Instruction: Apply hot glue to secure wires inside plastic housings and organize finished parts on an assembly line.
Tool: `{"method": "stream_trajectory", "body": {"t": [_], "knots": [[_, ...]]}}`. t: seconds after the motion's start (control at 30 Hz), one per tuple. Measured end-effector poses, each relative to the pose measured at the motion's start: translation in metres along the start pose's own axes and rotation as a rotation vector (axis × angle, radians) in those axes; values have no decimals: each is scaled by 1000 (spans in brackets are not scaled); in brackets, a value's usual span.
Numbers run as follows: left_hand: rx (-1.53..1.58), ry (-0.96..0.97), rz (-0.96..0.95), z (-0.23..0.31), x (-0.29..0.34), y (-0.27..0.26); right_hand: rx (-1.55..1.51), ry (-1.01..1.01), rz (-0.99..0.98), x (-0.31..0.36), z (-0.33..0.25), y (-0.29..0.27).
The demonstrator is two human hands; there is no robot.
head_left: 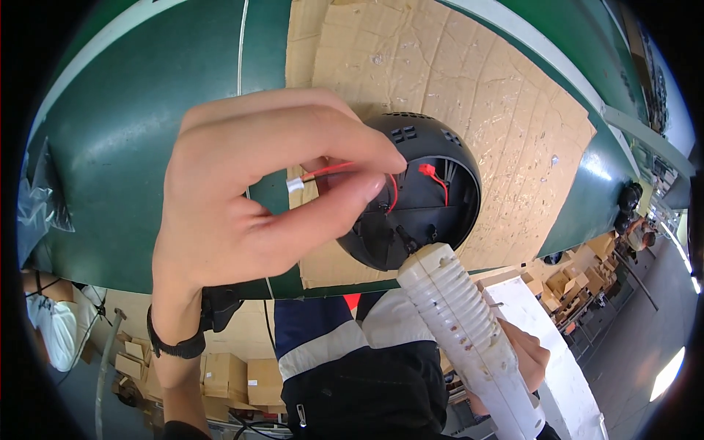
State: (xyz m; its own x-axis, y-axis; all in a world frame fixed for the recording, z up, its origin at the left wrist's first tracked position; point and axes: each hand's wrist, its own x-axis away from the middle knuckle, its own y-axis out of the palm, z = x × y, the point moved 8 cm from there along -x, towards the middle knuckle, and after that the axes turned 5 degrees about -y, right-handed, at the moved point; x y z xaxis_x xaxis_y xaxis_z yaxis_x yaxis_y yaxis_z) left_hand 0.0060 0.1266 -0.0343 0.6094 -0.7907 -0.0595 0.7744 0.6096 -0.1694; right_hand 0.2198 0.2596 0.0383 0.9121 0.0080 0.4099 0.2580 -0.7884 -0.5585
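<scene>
My left hand (257, 183) is closed in a pinch on a red-and-black wire pair (330, 169). A small white connector (295, 185) sticks out behind its fingers, and the red lead runs down into a round black plastic housing (469, 169). The housing lies with its hollow side facing up and has square vent holes in its rim. A red plug (427, 170) on a short red wire stands inside it. My right hand (522, 356), partly hidden, grips a white ribbed hot glue gun (469, 330). The gun's dark nozzle points into the housing's near edge.
Under the housing lies a cardboard sheet (513, 125) with shiny glue strands, on a green table (147, 147). A clear plastic bag (44, 202) sits at far left. Cardboard boxes (224, 378) stand below the table, and another person (55, 323) shows at lower left.
</scene>
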Motion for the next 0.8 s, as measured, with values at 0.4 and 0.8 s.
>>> {"method": "stream_trajectory", "body": {"t": [0.4,0.8], "knots": [[-66,-31,5,-4,-7,-2,106,6,77,-9,-2,6],[-116,31,-95,4,-29,14,82,40,26,-6,-4,6]]}}
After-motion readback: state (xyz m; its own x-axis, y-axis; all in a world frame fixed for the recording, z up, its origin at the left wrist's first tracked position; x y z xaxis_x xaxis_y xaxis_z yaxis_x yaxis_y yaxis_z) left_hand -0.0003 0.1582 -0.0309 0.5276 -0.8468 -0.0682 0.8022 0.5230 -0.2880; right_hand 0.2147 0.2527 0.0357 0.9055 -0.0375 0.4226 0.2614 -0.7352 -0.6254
